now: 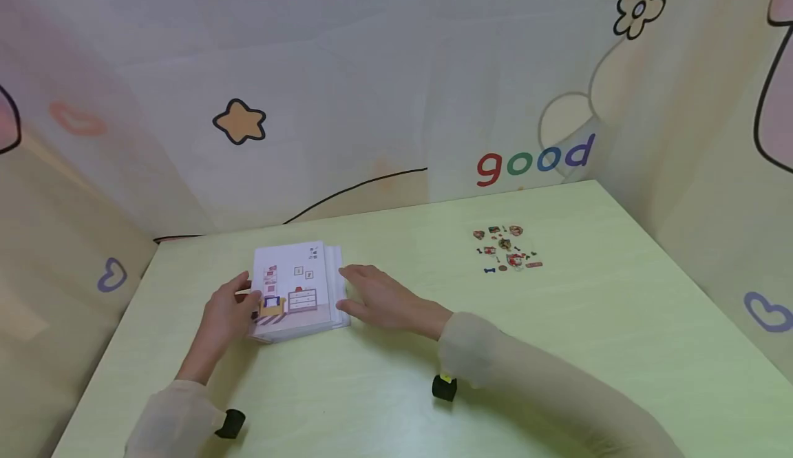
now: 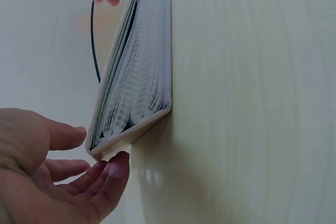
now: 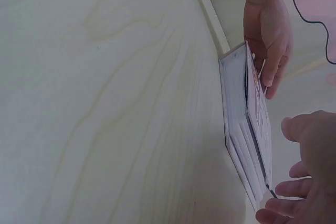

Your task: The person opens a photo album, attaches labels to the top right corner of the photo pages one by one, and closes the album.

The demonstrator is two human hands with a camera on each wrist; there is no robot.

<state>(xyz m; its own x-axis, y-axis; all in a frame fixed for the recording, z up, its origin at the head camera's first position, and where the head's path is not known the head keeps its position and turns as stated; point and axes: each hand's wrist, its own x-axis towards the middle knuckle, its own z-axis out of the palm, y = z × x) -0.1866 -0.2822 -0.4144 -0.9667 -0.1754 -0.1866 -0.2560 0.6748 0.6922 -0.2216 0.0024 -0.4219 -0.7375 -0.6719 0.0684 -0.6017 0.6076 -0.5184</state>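
A thick hardcover book (image 1: 291,272), its white cover printed with a room scene of a dresser and a small bed, lies on the table at the left. My left hand (image 1: 226,313) is at its left side, the fingers touching the spine (image 2: 118,145) and the thumb close to the cover's edge. On the opposite side, my right hand (image 1: 387,299) has its fingers slightly bent and spread beside the page edges (image 3: 244,150). Whether those fingertips touch the book cannot be told. The upper cover sits a little raised, with many pages showing in the left wrist view.
A clear sheet of small colourful stickers (image 1: 515,260) lies toward the back right of the pale table (image 1: 557,334). Printed curtains (image 1: 372,100) enclose the table at the back and sides. Black wrist cameras (image 1: 444,388) hang under both sleeves.
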